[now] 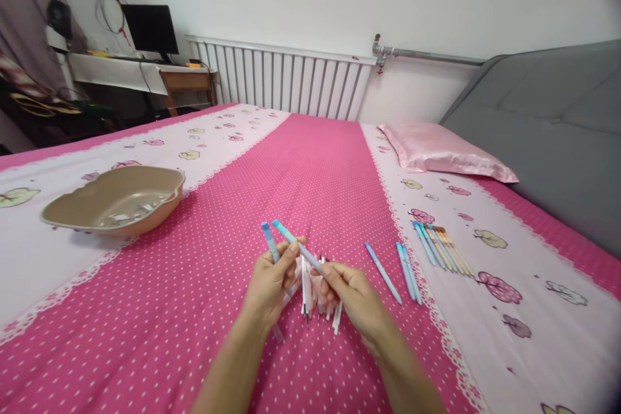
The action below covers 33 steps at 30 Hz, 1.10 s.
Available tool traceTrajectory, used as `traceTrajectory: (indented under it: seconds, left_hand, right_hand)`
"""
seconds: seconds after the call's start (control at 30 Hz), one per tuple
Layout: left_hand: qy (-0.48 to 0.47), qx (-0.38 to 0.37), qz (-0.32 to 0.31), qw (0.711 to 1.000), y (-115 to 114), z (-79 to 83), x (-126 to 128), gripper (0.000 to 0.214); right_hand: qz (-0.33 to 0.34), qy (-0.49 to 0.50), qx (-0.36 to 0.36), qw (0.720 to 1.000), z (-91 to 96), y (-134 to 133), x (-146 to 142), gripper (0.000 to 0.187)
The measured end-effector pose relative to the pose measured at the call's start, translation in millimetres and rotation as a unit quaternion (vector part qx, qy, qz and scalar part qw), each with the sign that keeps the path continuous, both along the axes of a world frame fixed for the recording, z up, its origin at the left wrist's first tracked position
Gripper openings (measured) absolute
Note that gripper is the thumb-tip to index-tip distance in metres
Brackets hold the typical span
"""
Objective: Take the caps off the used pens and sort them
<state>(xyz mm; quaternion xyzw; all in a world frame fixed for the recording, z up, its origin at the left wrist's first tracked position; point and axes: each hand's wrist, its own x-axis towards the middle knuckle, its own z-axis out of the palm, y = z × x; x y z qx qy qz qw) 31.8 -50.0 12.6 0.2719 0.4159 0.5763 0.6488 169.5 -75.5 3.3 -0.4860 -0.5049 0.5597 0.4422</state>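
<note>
- Head view, landmark: pile of slim white pen refills on the pink dotted bedspread, some with dark tips, partly hidden by the hands.
- Just left of the pile: left hand, grip narrow, closed around a blue-ended pen, thumb also against the middle of an aqua-ended pen.
- At the right edge of the pile: right hand, grip pinched on the pale lower end of the same aqua-ended pen; cannot tell about anything tucked under the curled fingers.
- Right of the pile: single blue pen, then two blue pens side by side, then, farther off, a row of blue- and brown-ended pens.
- Well left of the pile: beige plastic basin, with small pale pieces inside, too small to name.
- Handling, by judgement: pens light, stiff, smooth, apt to roll or slip; refills thinner, probably easier to bend or scatter.
- Best hold, probably: thumb and fingertips around the barrel near each end, pressure light; refills at mid-length.
</note>
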Motion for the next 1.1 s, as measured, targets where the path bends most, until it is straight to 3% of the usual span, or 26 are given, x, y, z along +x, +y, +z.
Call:
traceTrajectory:
  seconds: [0.17, 0.23, 0.3, 0.43, 0.53, 0.7, 0.83, 1.0, 1.1]
  left_hand:
    - [-0.001, 0.010, 0.004, 1.000, 0.4, -4.7, 0.6, 0.038]
    - [0.000, 0.010, 0.001, 1.000, 0.8, -6.2, 0.2, 0.040]
    - [0.002, 0.010, -0.002, 1.000, 1.6, -6.7, -1.1, 0.042]
    - [0.013, 0.018, 0.001, 1.000, 3.7, -7.4, -5.2, 0.042]
    - [0.024, 0.032, 0.003, 0.999, 4.6, -8.8, -7.2, 0.039]
    - [0.030, 0.035, 0.033, 0.998, 4.6, -8.6, -8.5, 0.036]
    - [0.020, 0.028, 0.086, 0.996, 8.1, -6.9, -15.1, 0.039]
    - [0.020, 0.031, 0.128, 0.991, 14.3, -5.9, -30.6, 0.038]
    - [0.077, 0.013, 0.137, 0.988, 15.5, -7.9, -38.6, 0.035]
  right_hand:
    - [-0.122, -0.105, 0.069, 0.985, -2.5, 1.1, -0.8, 0.025]
    - [-0.155, -0.130, 0.086, 0.976, -2.9, 0.8, -1.8, 0.026]
    - [-0.146, -0.104, 0.084, 0.980, -3.6, 0.5, -2.8, 0.034]
    - [-0.035, -0.023, 0.013, 0.999, -8.2, 1.8, -3.3, 0.041]
    - [-0.005, -0.024, 0.006, 1.000, -11.9, 3.1, -2.7, 0.049]
    - [-0.074, -0.098, 0.064, 0.990, -6.5, 0.9, -2.6, 0.029]
    - [-0.174, -0.195, 0.111, 0.959, 0.6, -1.8, -2.5, 0.012]
    - [-0.173, -0.204, 0.110, 0.957, -0.2, 0.6, 1.6, 0.010]
    - [-0.188, -0.199, 0.111, 0.955, -1.4, 2.1, 4.6, 0.014]
